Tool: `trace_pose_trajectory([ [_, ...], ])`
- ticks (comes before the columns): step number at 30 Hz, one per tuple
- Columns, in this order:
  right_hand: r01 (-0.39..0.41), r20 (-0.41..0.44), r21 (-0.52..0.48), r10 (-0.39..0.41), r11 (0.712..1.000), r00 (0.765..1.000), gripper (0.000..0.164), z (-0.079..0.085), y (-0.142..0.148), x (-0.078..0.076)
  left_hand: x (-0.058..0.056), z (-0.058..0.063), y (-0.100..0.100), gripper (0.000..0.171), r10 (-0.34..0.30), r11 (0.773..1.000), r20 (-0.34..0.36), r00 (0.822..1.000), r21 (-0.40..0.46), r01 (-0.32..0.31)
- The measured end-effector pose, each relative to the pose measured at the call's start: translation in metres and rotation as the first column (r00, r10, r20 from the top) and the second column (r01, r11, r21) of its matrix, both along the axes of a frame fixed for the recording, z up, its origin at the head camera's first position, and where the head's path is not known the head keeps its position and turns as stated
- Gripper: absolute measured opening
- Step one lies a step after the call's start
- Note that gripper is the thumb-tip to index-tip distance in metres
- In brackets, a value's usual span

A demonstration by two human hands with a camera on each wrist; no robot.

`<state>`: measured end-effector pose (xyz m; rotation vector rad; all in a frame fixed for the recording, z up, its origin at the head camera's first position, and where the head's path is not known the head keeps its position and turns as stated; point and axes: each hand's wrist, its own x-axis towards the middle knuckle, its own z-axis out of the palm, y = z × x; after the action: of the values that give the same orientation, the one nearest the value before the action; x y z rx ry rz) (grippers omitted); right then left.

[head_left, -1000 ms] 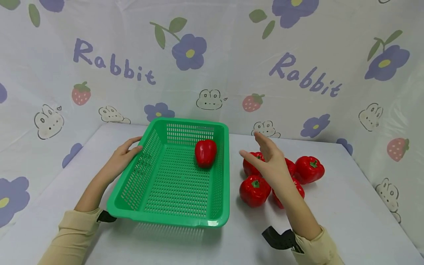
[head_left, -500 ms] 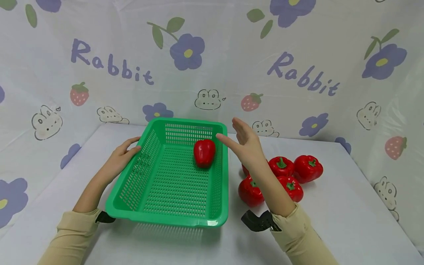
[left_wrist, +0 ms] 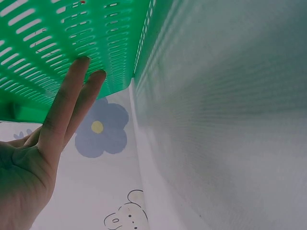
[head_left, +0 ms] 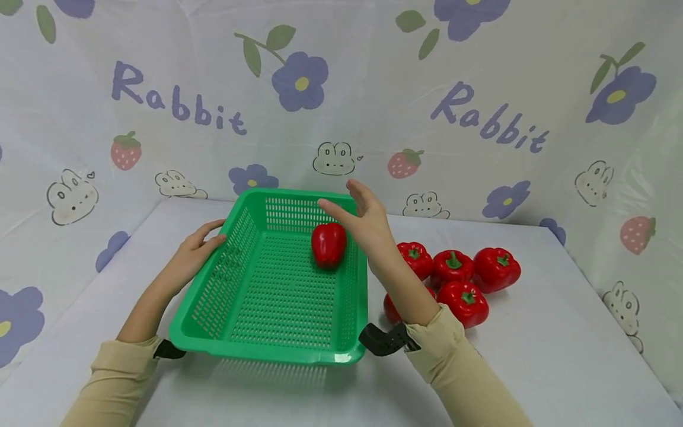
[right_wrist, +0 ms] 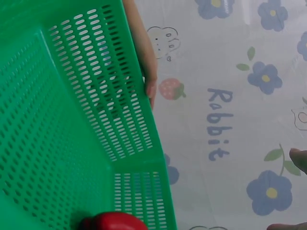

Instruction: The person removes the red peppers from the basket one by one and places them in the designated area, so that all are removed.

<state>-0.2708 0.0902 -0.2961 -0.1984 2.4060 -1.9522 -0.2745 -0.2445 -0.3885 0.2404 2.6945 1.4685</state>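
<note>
In the head view a green plastic basket [head_left: 288,296] stands on the table, one red bell pepper [head_left: 328,245] lying inside near its far right corner. My left hand [head_left: 187,261] touches the basket's left side; in the left wrist view its straight fingers [left_wrist: 72,100] lie against the slotted outer wall. Over the basket's right rim my right hand [head_left: 370,228] hovers with thumb and fingers spread and nothing between them. Right of the basket sit several more red bell peppers [head_left: 463,303], one partly hidden by the right forearm.
A white table [head_left: 560,332] carries everything. Behind it hangs a white curtain [head_left: 368,89] printed with flowers, strawberries and rabbits. Black wrist mounts [head_left: 386,339] stick out by the cuffs, the right one close to the basket's near right corner.
My right hand has moved left, from above the group of bell peppers to above the basket's right rim, still holding nothing. The left hand and the basket have stayed in place.
</note>
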Motion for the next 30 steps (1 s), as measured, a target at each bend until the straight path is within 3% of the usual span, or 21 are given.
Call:
trace_pose_trajectory([
  [14,0.004,0.108,0.075,-0.013,0.997,0.994,0.094,-0.013,-0.028,-0.027,0.0,0.001,-0.001,0.062,0.003,1.0,0.008,1.0,0.018,-0.003],
  [30,0.012,0.296,0.16,-0.059,0.987,0.953,0.102,-0.043,-0.04,-0.05,-0.001,0.0,0.001,0.061,-0.003,1.0,0.012,1.0,0.015,0.003],
])
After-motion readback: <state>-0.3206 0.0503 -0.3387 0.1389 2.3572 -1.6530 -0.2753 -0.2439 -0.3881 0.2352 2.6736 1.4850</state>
